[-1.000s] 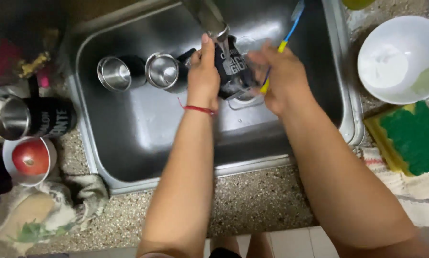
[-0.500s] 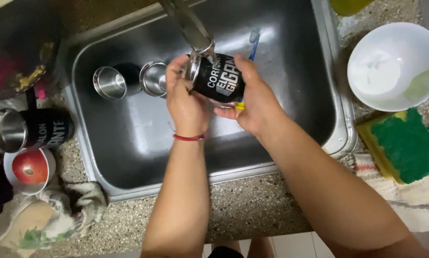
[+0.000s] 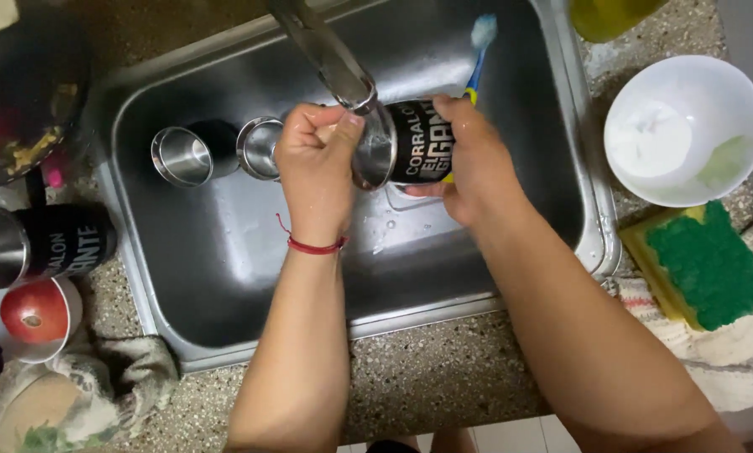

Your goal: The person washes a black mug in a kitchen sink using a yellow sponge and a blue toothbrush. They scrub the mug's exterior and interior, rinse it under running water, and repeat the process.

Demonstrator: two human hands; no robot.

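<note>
Over the steel sink (image 3: 225, 277), under the faucet (image 3: 326, 59), right hand (image 3: 468, 168) grips a black printed mug (image 3: 410, 143) plus a blue toothbrush (image 3: 479, 50); left hand (image 3: 317, 168) is fisted at its rim. Rinse step, likely; next calls for turning the mug to flush it.

- Speckled granite-look counter (image 3: 443, 386) is seen around a stainless steel sink (image 3: 225, 277), inset.
- Metal faucet (image 3: 322, 54) is angled over the basin from the top edge.
- Pale tiled floor (image 3: 510, 436) is glimpsed at the bottom edge.
- Grey surface (image 3: 750, 75) is visible at far right; wall or not cannot be told.
- Even overhead light; soft glare is thrown off the steel.
</note>
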